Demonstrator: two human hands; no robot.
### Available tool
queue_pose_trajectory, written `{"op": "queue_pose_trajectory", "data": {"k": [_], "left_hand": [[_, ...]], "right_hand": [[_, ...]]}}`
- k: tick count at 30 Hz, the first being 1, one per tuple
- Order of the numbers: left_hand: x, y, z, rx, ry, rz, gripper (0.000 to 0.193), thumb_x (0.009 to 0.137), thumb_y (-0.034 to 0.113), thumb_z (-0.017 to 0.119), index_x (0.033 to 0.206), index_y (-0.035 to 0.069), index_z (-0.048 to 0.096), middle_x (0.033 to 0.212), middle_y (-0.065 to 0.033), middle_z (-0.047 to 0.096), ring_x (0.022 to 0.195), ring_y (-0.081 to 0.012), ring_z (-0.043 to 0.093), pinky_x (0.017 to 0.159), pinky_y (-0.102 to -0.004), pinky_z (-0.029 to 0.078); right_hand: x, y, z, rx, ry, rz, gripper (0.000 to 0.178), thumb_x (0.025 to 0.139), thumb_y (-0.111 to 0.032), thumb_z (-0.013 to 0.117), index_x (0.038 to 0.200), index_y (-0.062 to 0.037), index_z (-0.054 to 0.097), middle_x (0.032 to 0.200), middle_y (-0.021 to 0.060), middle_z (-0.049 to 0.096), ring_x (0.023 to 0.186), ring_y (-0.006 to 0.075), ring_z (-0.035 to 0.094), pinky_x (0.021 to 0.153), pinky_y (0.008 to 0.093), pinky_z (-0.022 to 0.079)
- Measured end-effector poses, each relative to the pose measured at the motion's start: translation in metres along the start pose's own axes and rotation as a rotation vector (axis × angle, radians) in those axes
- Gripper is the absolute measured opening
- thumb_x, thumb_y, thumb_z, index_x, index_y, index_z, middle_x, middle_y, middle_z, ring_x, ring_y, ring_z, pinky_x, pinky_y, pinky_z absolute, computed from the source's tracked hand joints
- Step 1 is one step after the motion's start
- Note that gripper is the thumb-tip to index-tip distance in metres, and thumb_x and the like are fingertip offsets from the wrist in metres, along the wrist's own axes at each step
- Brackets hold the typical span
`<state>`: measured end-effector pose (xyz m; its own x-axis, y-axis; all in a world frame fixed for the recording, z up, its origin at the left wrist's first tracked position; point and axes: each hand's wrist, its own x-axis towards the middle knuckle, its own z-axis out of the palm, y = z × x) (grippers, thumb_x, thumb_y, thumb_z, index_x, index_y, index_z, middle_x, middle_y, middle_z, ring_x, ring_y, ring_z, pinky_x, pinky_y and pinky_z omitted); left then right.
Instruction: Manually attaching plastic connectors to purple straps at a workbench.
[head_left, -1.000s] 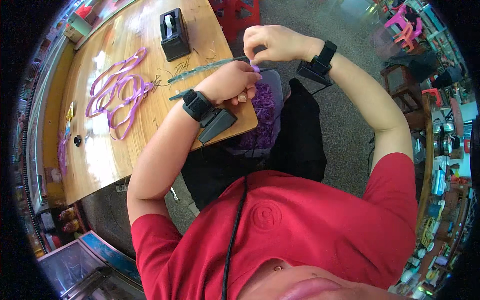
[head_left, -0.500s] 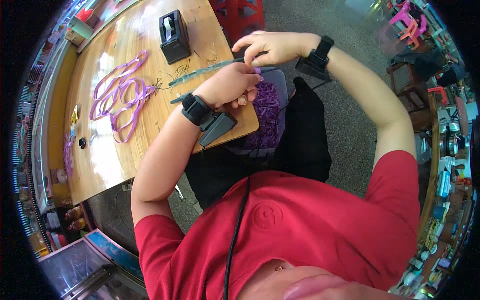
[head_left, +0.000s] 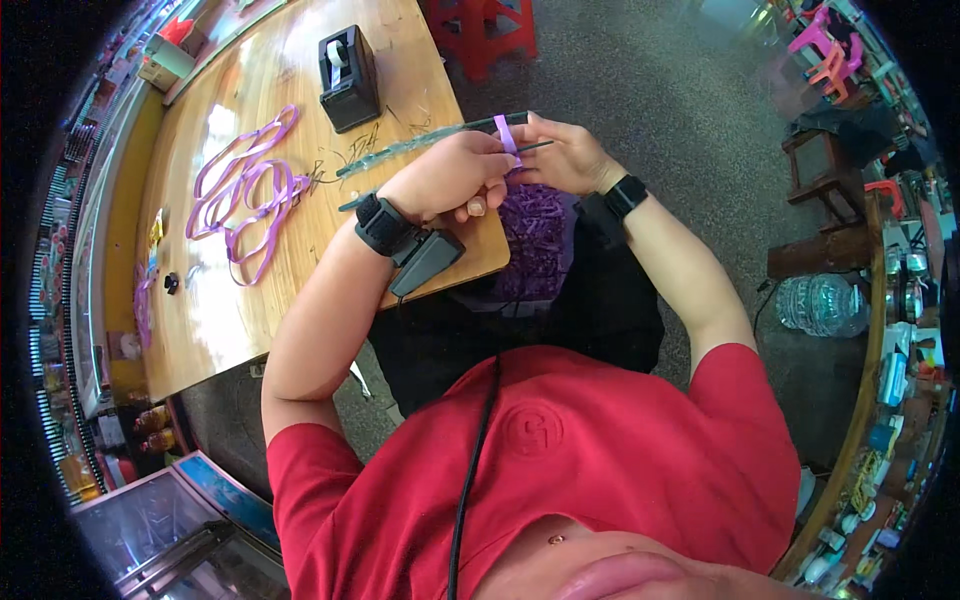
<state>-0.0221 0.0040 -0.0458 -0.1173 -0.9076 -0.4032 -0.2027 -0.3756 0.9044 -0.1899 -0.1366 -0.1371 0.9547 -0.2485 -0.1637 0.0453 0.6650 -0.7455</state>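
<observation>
My left hand (head_left: pixel 455 172) is over the table's right edge, fingers closed in a pinch on a purple ribbon (head_left: pixel 503 130). A short piece of that ribbon stands up as a band around a thin dark rod. My right hand (head_left: pixel 572 158) is just right of it, fingers stretched and apart around the ribbon's end; whether they touch it is hard to see. Under both hands lies a long greenish translucent strip (head_left: pixel 390 150), reaching past the table edge. Below them, a plastic bin holds many purple ribbon pieces (head_left: pixel 535 235).
On the wooden table (head_left: pixel 270 325) lie a loose tangle of purple ribbon (head_left: pixel 245 200) and thin dark wisps, near a black tape dispenser (head_left: pixel 348 80). A red stool (head_left: pixel 490 35) stands beyond the table. To the right are a wooden stool (head_left: pixel 825 175) and a large clear bottle (head_left: pixel 822 305).
My right hand has come down and turned, its fingers now spread beside the ribbon. The ribbon piece now stands up from my left fingers. My left hand has hardly moved.
</observation>
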Motion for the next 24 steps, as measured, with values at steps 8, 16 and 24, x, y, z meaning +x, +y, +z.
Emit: {"op": "queue_pose_trajectory", "data": {"k": [8,16,24], "left_hand": [[-0.003,0.006,0.003,0.026,0.026,-0.005,0.021,0.098,0.021,0.052,0.090,0.003,0.061,0.064,-0.0009,0.059,0.044,-0.0069,0.049,0.039,-0.0224,0.038],[-0.006,0.008,0.004,0.010,0.032,-0.015,0.020,0.097,0.021,0.054,0.095,0.003,0.062,0.064,-0.0010,0.058,0.045,-0.0072,0.050,0.039,-0.0221,0.038],[-0.003,0.007,0.006,-0.034,0.013,-0.017,0.021,0.099,0.020,0.052,0.110,0.002,0.057,0.063,0.0001,0.055,0.042,-0.0065,0.045,0.039,-0.0215,0.035]], "right_hand": [[0.005,0.010,-0.013,-0.035,0.052,-0.052,0.025,0.101,-0.025,0.050,0.116,-0.0088,0.061,0.109,0.0053,0.064,0.103,0.0203,0.061,0.096,0.0395,0.047],[0.019,0.012,-0.015,0.057,-0.120,0.096,0.025,0.099,-0.024,0.050,0.117,-0.0113,0.061,0.101,0.0024,0.063,0.090,0.0167,0.058,0.083,0.0341,0.048],[0.021,0.006,-0.016,-0.063,0.033,0.153,0.020,0.098,-0.024,0.054,0.114,-0.0141,0.062,0.097,-0.0002,0.062,0.086,0.0125,0.057,0.077,0.0327,0.050]]}}
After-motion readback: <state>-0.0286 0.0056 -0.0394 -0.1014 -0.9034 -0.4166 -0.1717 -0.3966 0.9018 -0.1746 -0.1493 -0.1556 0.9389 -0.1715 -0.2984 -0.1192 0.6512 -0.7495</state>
